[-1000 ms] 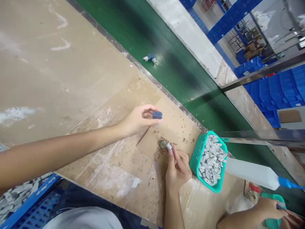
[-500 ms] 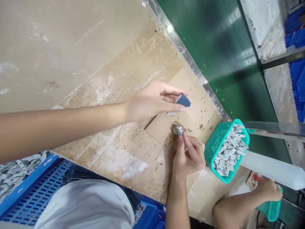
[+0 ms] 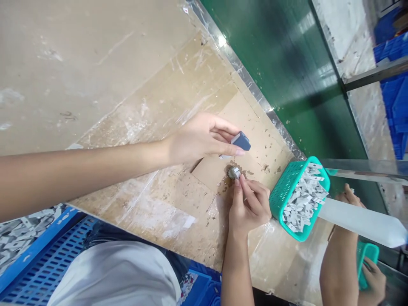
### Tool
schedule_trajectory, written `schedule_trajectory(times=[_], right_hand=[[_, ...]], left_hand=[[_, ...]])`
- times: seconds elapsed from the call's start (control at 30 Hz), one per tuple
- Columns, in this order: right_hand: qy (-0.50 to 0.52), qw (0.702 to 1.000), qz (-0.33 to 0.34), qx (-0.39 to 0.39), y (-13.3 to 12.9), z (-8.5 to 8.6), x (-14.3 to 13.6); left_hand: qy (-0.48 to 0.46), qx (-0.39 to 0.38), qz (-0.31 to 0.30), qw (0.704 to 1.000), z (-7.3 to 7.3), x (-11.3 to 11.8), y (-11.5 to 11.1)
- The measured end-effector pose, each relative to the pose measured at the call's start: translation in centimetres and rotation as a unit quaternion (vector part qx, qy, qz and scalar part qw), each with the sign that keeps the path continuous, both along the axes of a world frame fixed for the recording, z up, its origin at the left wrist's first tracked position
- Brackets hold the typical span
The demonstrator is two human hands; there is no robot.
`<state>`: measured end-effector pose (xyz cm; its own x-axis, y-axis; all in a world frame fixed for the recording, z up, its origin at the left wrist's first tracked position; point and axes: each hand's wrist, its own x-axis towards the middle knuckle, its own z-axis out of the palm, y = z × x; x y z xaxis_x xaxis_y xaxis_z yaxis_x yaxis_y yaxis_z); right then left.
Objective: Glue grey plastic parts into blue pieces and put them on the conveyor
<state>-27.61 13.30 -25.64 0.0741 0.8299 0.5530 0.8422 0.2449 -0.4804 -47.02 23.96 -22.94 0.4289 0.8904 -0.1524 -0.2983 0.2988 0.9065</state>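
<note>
My left hand (image 3: 204, 138) is closed around a small dark blue-grey block (image 3: 241, 141) with a pale side, pinched between thumb and fingers above the cardboard sheet (image 3: 207, 174). A light sliver (image 3: 225, 157) shows under the left thumb; I cannot tell whether it is held. Lower down, my right hand (image 3: 250, 206) pinches a small light-grey piece (image 3: 237, 174) between thumb and forefinger. Its far end is at a small round cap-like dish (image 3: 232, 171), with wet brown spots around it on the cardboard. Whether the piece touches the dish's contents is hidden.
Right of my right hand, a teal basket (image 3: 273, 199) holds several light-grey pieces. A long white bar (image 3: 363, 222) extends beyond it. A co-worker's arms (image 3: 339, 255) are by another teal basket (image 3: 371, 250). A blue crate (image 3: 47, 259) stands lower left; a green surface (image 3: 270, 55) borders the table.
My left hand with the block has shifted slightly left and down in view. My right hand stays at the dish with its piece. The co-worker's arms have moved beside the white bar.
</note>
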Motion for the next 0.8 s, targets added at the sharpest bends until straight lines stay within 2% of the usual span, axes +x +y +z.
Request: schedule_trajectory(times=[0.17, 0.37, 0.63, 0.7, 0.8], right_hand=[[-0.009, 0.997, -0.015, 0.071, -0.4, 0.0, 0.1], [-0.069, 0.993, -0.034, 0.090, -0.7, 0.4, 0.0], [0.016, 0.999, 0.002, 0.029, -0.6, 0.9, 0.1], [0.047, 0.999, 0.008, 0.002, -0.7, 1.4, 0.2], [0.132, 0.991, -0.031, 0.002, -0.8, 2.5, 0.1]], left_hand=[[-0.018, -0.012, -0.015, 1.000, 0.3, 0.1, -0.2], [0.026, -0.011, -0.059, 0.998, 0.6, 0.2, -0.4], [0.100, -0.020, -0.070, 0.992, 1.6, 0.1, -1.1], [0.111, -0.012, -0.086, 0.990, 1.4, 0.3, -1.6], [0.108, -0.003, -0.138, 0.985, 0.9, 0.7, -2.3]])
